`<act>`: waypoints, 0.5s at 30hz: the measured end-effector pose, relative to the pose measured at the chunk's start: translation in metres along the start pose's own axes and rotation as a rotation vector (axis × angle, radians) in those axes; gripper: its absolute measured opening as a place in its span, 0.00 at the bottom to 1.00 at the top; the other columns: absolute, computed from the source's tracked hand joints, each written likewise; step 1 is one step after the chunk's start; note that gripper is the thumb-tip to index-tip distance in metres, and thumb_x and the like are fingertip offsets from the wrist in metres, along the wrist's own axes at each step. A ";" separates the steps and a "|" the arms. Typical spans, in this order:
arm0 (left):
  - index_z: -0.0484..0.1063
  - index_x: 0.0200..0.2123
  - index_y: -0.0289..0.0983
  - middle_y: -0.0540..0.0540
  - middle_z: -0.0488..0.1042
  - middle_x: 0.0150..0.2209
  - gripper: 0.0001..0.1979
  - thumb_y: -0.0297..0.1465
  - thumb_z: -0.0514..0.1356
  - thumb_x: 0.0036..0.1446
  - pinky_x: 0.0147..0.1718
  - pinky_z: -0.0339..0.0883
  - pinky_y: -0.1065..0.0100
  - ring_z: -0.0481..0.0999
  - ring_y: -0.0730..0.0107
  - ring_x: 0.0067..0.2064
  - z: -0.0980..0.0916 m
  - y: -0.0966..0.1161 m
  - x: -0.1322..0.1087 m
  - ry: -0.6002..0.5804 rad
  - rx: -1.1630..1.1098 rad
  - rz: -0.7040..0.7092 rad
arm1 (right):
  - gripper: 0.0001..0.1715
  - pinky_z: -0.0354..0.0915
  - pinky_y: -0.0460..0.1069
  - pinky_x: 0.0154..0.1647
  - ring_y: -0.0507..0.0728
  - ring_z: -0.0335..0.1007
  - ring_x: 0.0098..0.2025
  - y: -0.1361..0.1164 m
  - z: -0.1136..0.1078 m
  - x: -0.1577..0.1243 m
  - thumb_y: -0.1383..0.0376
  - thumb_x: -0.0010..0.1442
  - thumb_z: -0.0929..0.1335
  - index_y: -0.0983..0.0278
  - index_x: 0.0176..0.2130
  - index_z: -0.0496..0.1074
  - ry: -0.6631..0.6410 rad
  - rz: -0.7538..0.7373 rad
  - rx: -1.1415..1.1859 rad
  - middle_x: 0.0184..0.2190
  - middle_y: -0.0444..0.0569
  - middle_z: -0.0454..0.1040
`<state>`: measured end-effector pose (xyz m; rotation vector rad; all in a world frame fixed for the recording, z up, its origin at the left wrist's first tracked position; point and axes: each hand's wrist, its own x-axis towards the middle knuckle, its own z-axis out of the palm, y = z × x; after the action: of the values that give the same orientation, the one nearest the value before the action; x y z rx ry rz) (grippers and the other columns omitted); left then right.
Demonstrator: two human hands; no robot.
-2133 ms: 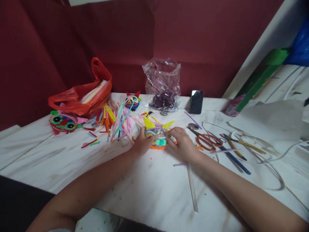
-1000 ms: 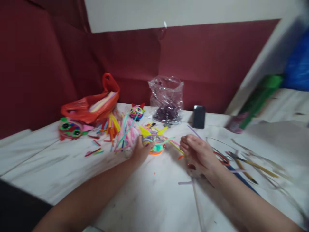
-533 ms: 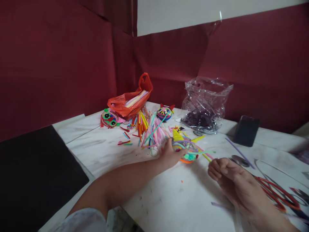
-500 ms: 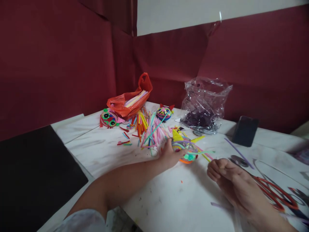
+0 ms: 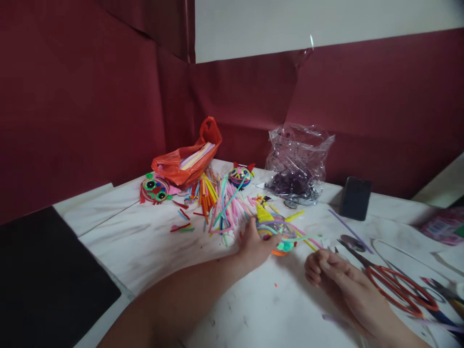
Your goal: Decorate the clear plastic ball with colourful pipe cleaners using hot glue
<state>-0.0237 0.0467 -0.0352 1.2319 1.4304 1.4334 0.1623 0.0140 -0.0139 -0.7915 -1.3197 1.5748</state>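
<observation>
My left hand (image 5: 255, 244) is closed around a round craft ball (image 5: 276, 227) with yellow pointed ears, purple and green bands and an orange base, resting on the marble-patterned table. A pale green strip (image 5: 304, 238) sticks out from the ball to the right. My right hand (image 5: 335, 270) is pinched shut just right of the ball. Whatever lies between its fingertips is too small or hidden to make out. Pink and yellow strips (image 5: 308, 241) run from behind the ball toward my right fingers; I cannot tell whether they touch.
Orange-handled scissors (image 5: 402, 290) lie right of my right hand, near a purple strip (image 5: 350, 231) and a phone (image 5: 355, 198). Behind are a clear plastic bag (image 5: 299, 162), a red bag (image 5: 184, 166), loose fuzzy sticks (image 5: 228, 208), and two finished-looking balls, one green-eyed (image 5: 155, 188), one red-eared (image 5: 240, 175).
The camera view has shifted slightly, bringing more of the scissors into sight. My left hand keeps its hold on the ball, and my right hand stays pinched beside it.
</observation>
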 end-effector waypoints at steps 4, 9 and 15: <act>0.62 0.51 0.37 0.37 0.70 0.52 0.32 0.34 0.68 0.43 0.54 0.62 0.58 0.69 0.55 0.54 0.001 -0.004 0.001 0.003 0.046 -0.003 | 0.23 0.60 0.51 0.28 0.54 0.59 0.26 0.005 -0.004 0.002 0.48 0.56 0.70 0.61 0.24 0.64 0.048 0.001 -0.048 0.23 0.45 0.63; 0.62 0.54 0.40 0.38 0.69 0.55 0.37 0.38 0.70 0.41 0.58 0.56 0.56 0.65 0.51 0.58 0.003 -0.011 0.002 0.026 0.080 -0.024 | 0.23 0.61 0.51 0.27 0.55 0.59 0.26 0.016 -0.011 0.005 0.49 0.58 0.68 0.60 0.22 0.63 0.137 -0.122 -0.115 0.22 0.45 0.62; 0.64 0.50 0.40 0.40 0.71 0.53 0.33 0.34 0.70 0.40 0.55 0.60 0.58 0.68 0.54 0.56 0.002 -0.011 0.004 0.022 -0.019 0.012 | 0.20 0.62 0.50 0.31 0.55 0.62 0.29 0.017 -0.010 -0.005 0.50 0.64 0.63 0.59 0.28 0.65 0.006 -0.259 -0.511 0.25 0.46 0.65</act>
<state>-0.0237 0.0519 -0.0463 1.2185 1.4237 1.4695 0.1693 0.0135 -0.0334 -0.8839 -1.7741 1.0405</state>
